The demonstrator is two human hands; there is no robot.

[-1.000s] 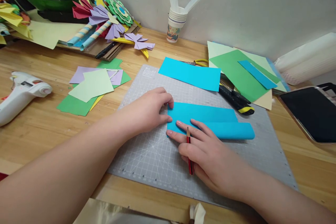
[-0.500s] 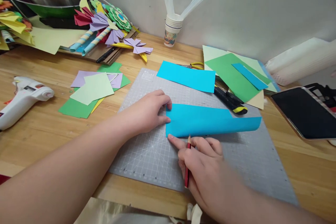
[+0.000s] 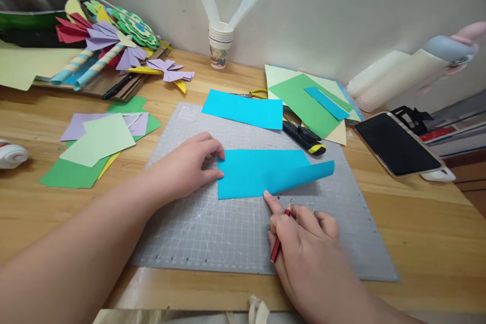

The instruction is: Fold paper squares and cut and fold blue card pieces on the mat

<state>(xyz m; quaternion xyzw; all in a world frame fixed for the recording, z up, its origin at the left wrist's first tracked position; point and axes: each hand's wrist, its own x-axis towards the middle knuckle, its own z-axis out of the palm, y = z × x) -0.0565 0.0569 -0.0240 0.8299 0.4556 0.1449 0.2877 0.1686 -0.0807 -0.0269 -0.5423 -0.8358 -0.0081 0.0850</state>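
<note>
A sheet of blue paper [image 3: 250, 172] lies on the grey cutting mat [image 3: 197, 243], folded lengthwise along its near edge. Toward the right the folded part lifts and curls up. My left hand [image 3: 190, 164] holds the paper's left end, thumb and fingers on its edge. In my right hand [image 3: 307, 243] is a red and black pencil [image 3: 276, 250], its tip pointing up and away from me. The index finger of that hand stretches out and presses on the near folded edge. A second blue strip [image 3: 243, 110] lies farther back on the mat.
Behind the folded sheet lies a black and yellow utility knife [image 3: 304, 137], with pliers [image 3: 258, 93] near it. Paper scraps [image 3: 106, 142] are at left, a phone [image 3: 398, 144] at right. A paper cup [image 3: 219, 45] of white strips stands by the wall. A glue gun [image 3: 13, 155] shows at the left edge.
My right index finger has slid rightward along the folded edge from the left corner. Right of it, the fold now stands up more. The left hand keeps its place on the paper; the view has shifted right.
</note>
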